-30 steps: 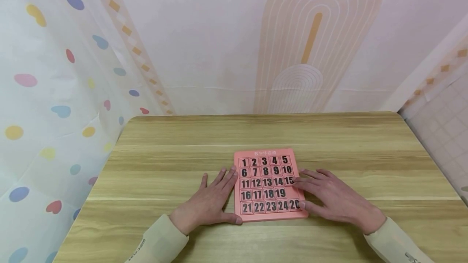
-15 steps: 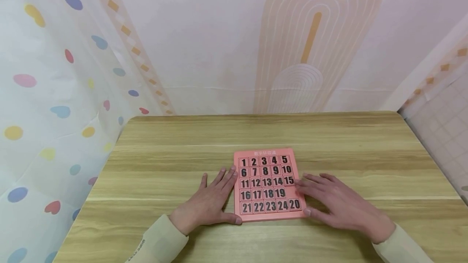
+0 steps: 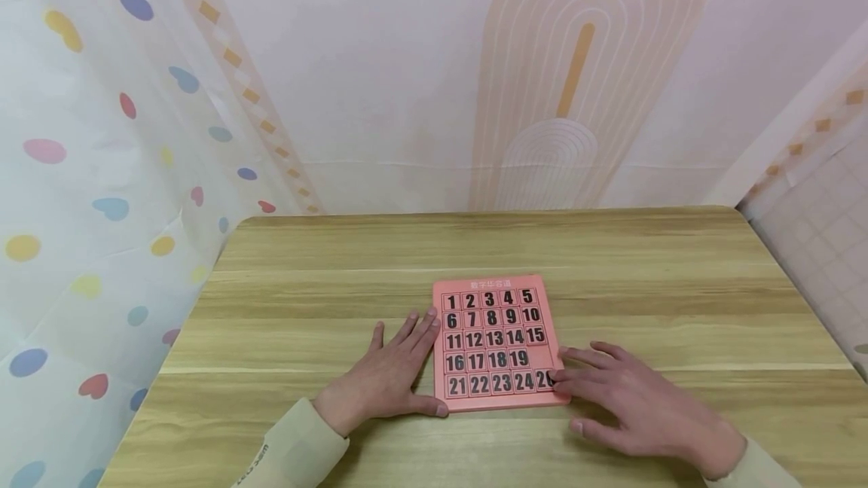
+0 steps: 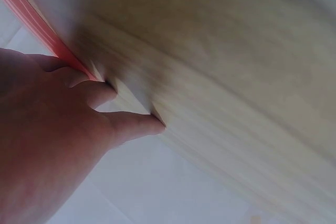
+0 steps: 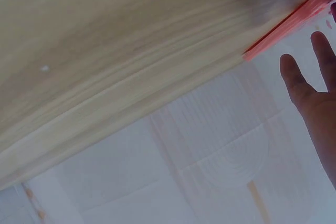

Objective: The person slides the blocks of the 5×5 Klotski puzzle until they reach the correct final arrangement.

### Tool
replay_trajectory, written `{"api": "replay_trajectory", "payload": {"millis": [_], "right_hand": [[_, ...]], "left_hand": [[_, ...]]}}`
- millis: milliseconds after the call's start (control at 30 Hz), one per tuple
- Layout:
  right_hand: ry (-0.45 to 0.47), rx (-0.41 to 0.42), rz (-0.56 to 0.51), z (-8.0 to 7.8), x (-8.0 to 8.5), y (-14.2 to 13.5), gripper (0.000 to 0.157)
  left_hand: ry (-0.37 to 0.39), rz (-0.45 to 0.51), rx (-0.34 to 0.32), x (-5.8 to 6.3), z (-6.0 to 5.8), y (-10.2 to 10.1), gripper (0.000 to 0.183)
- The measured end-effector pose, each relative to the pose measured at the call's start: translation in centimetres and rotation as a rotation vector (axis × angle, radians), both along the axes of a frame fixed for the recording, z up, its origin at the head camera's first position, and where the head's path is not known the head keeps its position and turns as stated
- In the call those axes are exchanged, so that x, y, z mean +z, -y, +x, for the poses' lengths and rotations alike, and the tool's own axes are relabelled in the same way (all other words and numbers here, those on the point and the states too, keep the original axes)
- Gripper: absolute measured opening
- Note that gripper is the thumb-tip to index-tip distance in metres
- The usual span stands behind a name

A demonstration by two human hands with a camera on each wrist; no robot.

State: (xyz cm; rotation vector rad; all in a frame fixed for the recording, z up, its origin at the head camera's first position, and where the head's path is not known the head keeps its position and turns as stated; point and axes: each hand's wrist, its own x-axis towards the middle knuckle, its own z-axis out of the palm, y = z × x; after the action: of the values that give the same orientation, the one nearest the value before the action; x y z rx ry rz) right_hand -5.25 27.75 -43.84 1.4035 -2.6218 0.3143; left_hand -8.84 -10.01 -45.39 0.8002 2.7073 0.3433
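Observation:
A pink number sliding puzzle [image 3: 487, 404] lies flat on the wooden table in the head view. Its tiles run in order from 1 to 20 at the top left through 24, with the gap right of tile 19 [image 3: 518, 358]. My left hand [image 3: 383, 382] rests with spread, straight fingers along the puzzle's left edge, thumb at the lower left corner. At the lower right, my right hand [image 3: 637, 401] has its fingers extended, a fingertip over tile 20 [image 3: 544, 379] and partly covering it. The right thumb stays off the board. In the left wrist view the puzzle's pink side [image 4: 47, 32] meets the left fingers.
The wooden table [image 3: 339, 262] extends around the puzzle on all sides. A patterned cloth backdrop [image 3: 380, 81] hangs behind it, and a dotted cloth [image 3: 74, 187] hangs at the left.
My right hand has moved from beside tile 15 down and toward the lower right corner, onto tile 20. Tiles show the same arrangement. My left hand stays in place.

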Motion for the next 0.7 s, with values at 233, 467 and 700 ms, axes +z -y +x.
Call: {"api": "replay_trajectory", "payload": {"millis": [233, 467, 700], "right_hand": [[-0.005, -0.009, -0.004, -0.3, -0.3, 0.1, 0.036], [-0.028, -0.019, -0.018, -1.1, -0.4, 0.2, 0.039], [-0.01, -0.036, -0.011, -1.8, -0.4, 0.2, 0.042]], "left_hand": [[-0.002, 0.0, 0.0, -0.1, 0.0, 0.0, 0.124], [0.003, 0.009, 0.004, -0.2, 0.0, -0.1, 0.125], [0.001, 0.004, 0.002, -0.2, 0.0, -0.2, 0.125]]}}
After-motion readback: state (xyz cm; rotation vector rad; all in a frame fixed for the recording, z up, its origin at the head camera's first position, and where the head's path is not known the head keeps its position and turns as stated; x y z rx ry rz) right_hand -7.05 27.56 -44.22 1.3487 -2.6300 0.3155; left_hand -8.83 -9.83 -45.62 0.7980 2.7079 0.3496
